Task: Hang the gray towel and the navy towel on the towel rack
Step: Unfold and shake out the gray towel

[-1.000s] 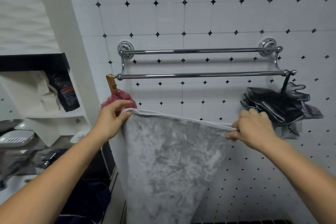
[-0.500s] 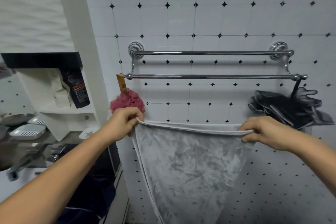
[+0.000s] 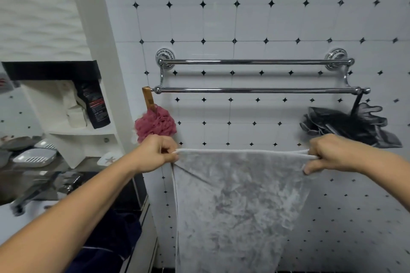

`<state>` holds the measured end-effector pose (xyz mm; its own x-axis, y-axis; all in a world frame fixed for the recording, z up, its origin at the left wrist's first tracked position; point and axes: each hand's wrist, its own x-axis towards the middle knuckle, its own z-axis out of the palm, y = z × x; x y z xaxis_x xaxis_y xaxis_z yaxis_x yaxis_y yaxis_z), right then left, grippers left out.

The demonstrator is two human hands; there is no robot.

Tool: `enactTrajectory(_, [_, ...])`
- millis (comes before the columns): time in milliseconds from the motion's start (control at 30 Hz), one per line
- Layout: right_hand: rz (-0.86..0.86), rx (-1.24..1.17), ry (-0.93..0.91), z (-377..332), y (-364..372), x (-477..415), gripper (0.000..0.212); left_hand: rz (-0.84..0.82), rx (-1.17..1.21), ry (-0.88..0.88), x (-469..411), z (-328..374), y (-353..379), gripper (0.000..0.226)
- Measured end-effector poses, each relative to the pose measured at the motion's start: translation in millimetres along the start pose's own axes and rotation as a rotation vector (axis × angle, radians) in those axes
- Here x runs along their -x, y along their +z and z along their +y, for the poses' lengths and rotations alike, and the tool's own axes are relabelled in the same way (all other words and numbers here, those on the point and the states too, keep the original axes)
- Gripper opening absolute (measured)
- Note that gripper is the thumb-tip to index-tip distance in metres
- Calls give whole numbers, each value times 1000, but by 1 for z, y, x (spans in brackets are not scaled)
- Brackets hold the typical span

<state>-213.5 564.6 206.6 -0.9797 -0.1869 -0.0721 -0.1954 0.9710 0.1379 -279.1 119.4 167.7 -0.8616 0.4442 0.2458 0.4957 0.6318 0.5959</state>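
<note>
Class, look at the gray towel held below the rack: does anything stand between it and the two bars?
Nothing visible does. The gray towel hangs below the towel rack; both bars are bare. The red sponge and black sponge hang at its ends.

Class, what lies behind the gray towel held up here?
Behind the gray towel, only white diamond-dotted wall tile shows around its edges; whatever is directly behind it is covered.

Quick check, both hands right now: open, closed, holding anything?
Left hand: closed, gripping the left top corner of the gray towel.
Right hand: closed, pinching the towel's right top corner.
</note>
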Motion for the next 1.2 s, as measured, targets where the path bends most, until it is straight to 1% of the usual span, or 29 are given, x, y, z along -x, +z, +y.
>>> enactTrajectory(133, [120,-182,43,5,-7,5,58,11,-108,2,0,-2,-2,22])
enactTrajectory(233, [131,-360,11,-9,-9,12,55,28,-196,-39,0,-14,-3,26])
enactTrajectory(300, [122,-491,-52,-20,-12,18,52,45,-202,-97,2,-25,-7,31])
enactTrajectory(367, [82,-607,-111,-29,-13,24,46,79,-140,-179,4,-35,-10,28])
enactTrajectory(433, [17,-674,-154,-38,-9,31,42,136,-19,-254,5,-42,-12,20])
enactTrajectory(500, [-44,-661,-167,-45,-1,35,41,177,85,-307,8,-44,-13,14])
enactTrajectory(533, [-46,-625,-157,-46,4,33,39,168,102,-316,11,-44,-13,13])
enactTrajectory(600, [50,-510,-79,-40,11,22,34,100,75,-288,15,-38,-9,16])
enactTrajectory(667, [213,-469,93,-33,12,7,31,51,37,-212,14,-26,-4,19])
enactTrajectory(700, [293,-488,188,-30,11,0,29,62,33,-168,11,-21,-3,17])
enactTrajectory(733, [340,-524,244,-30,11,-4,28,104,37,-132,8,-16,-2,13])
enactTrajectory(767, [329,-561,250,-34,12,-6,30,178,46,-116,5,-14,-5,10])
enactTrajectory(800, [263,-599,204,-40,13,-4,36,274,59,-131,3,-16,-9,8])
enactTrajectory(833, [158,-633,106,-48,17,0,40,378,73,-174,3,-21,-15,7])
enactTrajectory(867, [34,-652,-19,-56,21,6,33,470,95,-231,6,-26,-19,7])
enactTrajectory(900, [-104,-666,-131,-65,23,13,22,518,119,-273,12,-31,-21,9])
enactTrajectory(933, [-199,-649,-204,-68,25,17,20,490,118,-284,20,-34,-19,11])
enactTrajectory(967, [-229,-605,-225,-63,26,17,24,385,79,-254,29,-34,-13,15])
enactTrajectory(1000, [-190,-547,-181,-56,23,13,26,234,12,-209,38,-31,-3,22])
enactTrajectory(1033, [-112,-478,-86,-46,20,8,26,80,-51,-164,45,-27,7,31])
enactTrajectory(1067, [-40,-415,45,-37,17,2,25,-11,-103,-131,49,-21,17,37])
enactTrajectory(1100, [16,-390,161,-30,17,-4,23,2,-144,-94,48,-17,23,39])
enactTrajectory(1133, [41,-391,204,-29,21,-9,21,102,-171,-73,43,-12,26,36])
enactTrajectory(1167, [8,-410,169,-33,25,-11,18,258,-180,-72,33,-8,24,28])
enactTrajectory(1200, [-81,-456,66,-39,32,-11,17,414,-141,-127,24,-5,20,21])
